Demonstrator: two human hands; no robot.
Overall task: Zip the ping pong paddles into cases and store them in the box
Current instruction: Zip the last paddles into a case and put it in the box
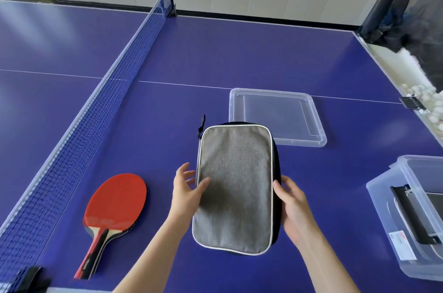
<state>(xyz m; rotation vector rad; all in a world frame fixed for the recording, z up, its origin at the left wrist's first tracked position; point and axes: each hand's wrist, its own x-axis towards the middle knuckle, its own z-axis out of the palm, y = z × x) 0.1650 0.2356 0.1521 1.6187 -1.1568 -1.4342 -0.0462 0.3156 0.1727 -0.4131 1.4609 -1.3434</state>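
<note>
- Between our two hands, just above the near edge of the blue table point(239, 57), sits the grey paddle case point(233, 187), long side running away from us, its white-piped face up.
- Our right hand point(293, 206) grips the case's right edge, thumb on the rim and fingers curled out of sight beneath.
- Our left hand point(187, 194) lies loosely at the left edge, fingers splayed and straight, thumb resting on the grey fabric.
- At the case's far left corner a dark zipper pull point(201, 125) sticks up.
- Left of us, a red paddle point(116, 201) lies flat beside the net point(96, 91), handle toward us.
- Beyond the case rests a clear lid point(275, 117), nearly touching its far right corner.
- Well to our right stands the clear storage box point(383, 196), with something dark inside; we cannot tell what.
</note>
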